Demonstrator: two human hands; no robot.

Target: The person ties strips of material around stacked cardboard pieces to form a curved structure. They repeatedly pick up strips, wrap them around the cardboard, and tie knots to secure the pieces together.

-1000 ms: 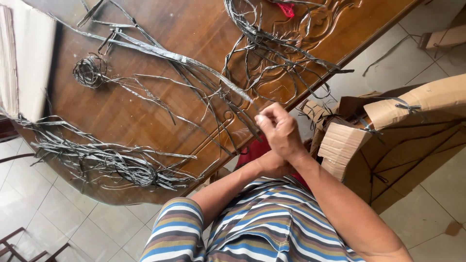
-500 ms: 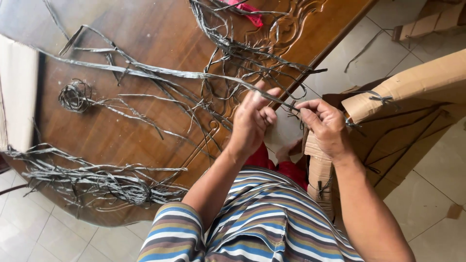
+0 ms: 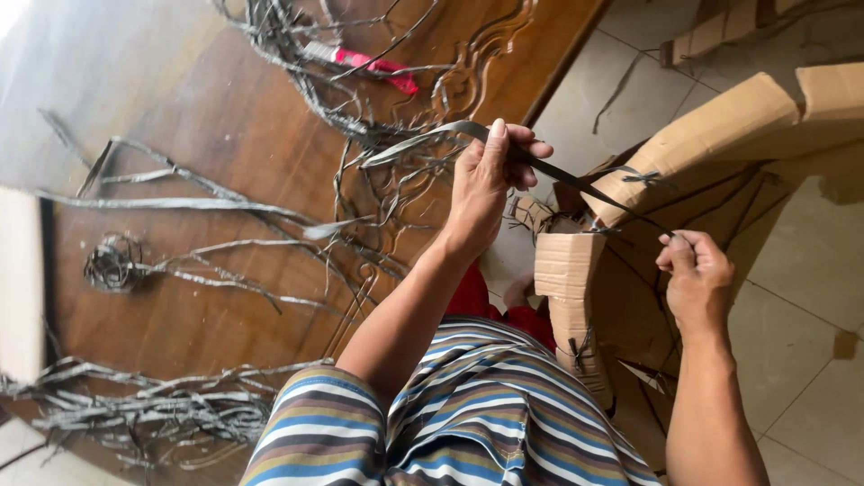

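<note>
Stretching a long grey strip (image 3: pixel 576 184) between both hands, the person now has the hands well apart, where half a second ago they were close together and a second ago clasped as one. The left hand (image 3: pixel 490 184) is raised higher than before, fingers curled and thumb pressed up, pinching the strip near its upper end; past that hand the strip's flat free end curves off to the left over the wooden table (image 3: pixel 180 108). From the left hand the strip runs down and to the right, taut and dark, to the right hand (image 3: pixel 695 279), which has dropped lower and moved outward; its fingers are closed around the strip's lower end in a loose fist.

Between and below the hands sits a torn cardboard box (image 3: pixel 567 270) with more strips threaded through it, and a larger flap of cardboard (image 3: pixel 720 126) stands just above the right hand. Beyond the left hand lies a tangle of strips (image 3: pixel 360 99) with a red-handled tool (image 3: pixel 378 65) in it. Far to the left of both hands are a small coil (image 3: pixel 112 263) and a loose bundle (image 3: pixel 144 409) on the table edge. The striped shirt (image 3: pixel 450 414) fills the bottom of the view.
</note>
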